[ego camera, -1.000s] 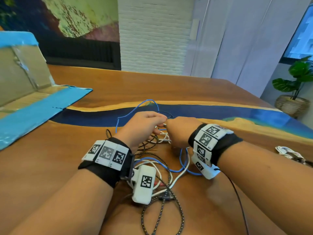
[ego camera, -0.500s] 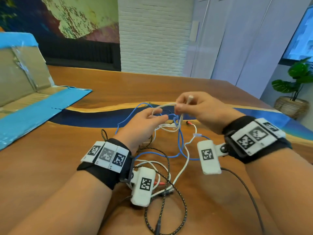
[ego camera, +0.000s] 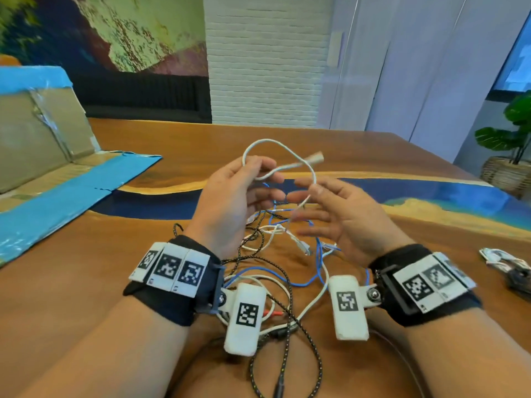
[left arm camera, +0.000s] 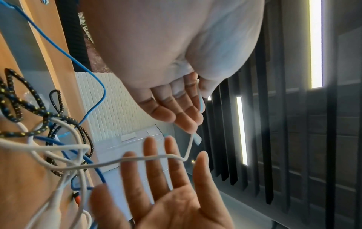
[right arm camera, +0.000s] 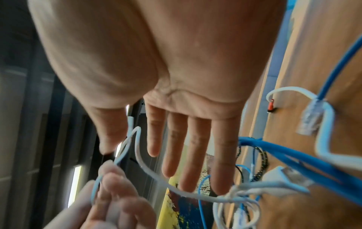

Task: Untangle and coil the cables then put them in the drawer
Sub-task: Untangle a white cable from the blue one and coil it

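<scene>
Left hand (ego camera: 230, 193) pinches white cable (ego camera: 275, 145) looped above both hands | right hand (ego camera: 342, 214) spread, fingers straight | tangled cables (ego camera: 275, 254) beneath on desk (ego camera: 86, 268)

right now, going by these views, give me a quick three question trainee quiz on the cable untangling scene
1. True or false: the left hand pinches a loop of the white cable that is raised off the table.
2. Multiple choice: the right hand has its fingers A) curled tight round the blue cable, B) spread and nearly straight, with the white cable passing by them, C) flat on the table.
3. Fill in: the tangle under the hands holds white, blue and a black ____ cable.

Key
1. True
2. B
3. braided
</scene>
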{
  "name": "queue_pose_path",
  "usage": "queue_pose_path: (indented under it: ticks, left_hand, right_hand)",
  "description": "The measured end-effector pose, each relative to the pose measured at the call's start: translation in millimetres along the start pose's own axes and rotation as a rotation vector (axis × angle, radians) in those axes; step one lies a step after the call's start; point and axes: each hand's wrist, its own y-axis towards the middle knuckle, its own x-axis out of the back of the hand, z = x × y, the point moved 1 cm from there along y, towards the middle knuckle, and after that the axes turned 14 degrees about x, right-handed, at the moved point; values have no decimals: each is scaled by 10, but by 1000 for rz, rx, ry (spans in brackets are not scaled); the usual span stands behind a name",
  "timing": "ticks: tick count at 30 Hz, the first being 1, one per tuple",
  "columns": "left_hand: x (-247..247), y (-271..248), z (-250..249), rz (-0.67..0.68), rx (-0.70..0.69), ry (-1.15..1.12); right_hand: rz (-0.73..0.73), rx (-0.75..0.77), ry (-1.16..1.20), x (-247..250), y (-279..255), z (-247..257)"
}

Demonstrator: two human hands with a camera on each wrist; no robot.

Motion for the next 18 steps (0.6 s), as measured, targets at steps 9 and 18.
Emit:
queue_pose_path:
  ticks: [9,18]
  left_hand:
    - [-11,-7,-5,-64,-77,61]
    - [-2,57,215,20,226,346]
  right_hand:
    - [137,-65,-315,-83,-109,-109]
    - [-388,65,533,102,-89,202]
